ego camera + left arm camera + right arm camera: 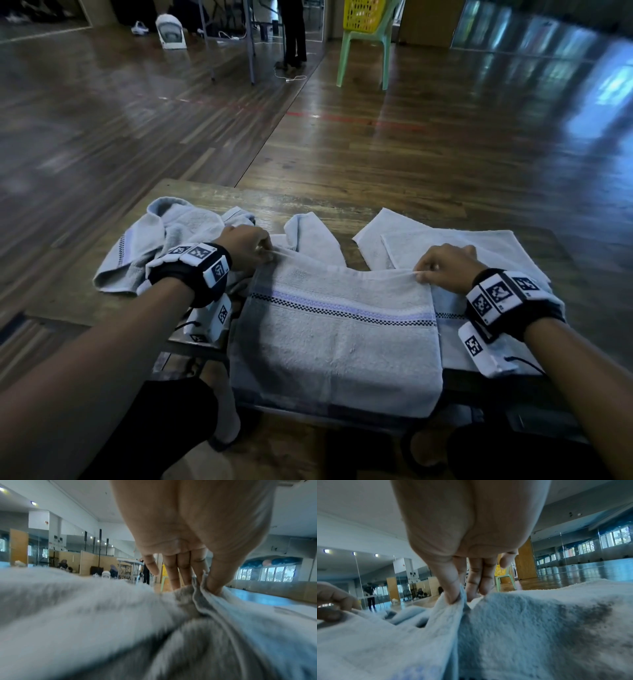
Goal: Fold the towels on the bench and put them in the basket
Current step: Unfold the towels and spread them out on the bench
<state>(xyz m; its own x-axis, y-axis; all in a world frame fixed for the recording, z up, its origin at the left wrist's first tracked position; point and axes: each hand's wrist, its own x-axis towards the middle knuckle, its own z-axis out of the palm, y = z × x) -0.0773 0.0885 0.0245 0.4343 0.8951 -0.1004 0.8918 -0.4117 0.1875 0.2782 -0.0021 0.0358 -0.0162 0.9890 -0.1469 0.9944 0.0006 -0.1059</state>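
Note:
A pale grey towel [335,346] with a lilac and checked stripe drapes over the near edge of the wooden bench [212,197]. My left hand [255,248] pinches its far left corner, and my right hand [435,267] pinches its far right corner. The edge between them is pulled taut. In the left wrist view the thumb and fingers of my left hand [204,582] pinch a hem of the towel [248,622]. In the right wrist view my right hand [458,596] pinches the towel [419,635] the same way. The yellow basket [364,13] sits on a green chair far across the floor.
A crumpled towel [150,240] lies on the bench at the left, another [313,236] in the middle, and a flatter one [455,246] under my right hand. A green chair [364,51] and a person's legs [294,34] stand far off on the wooden floor.

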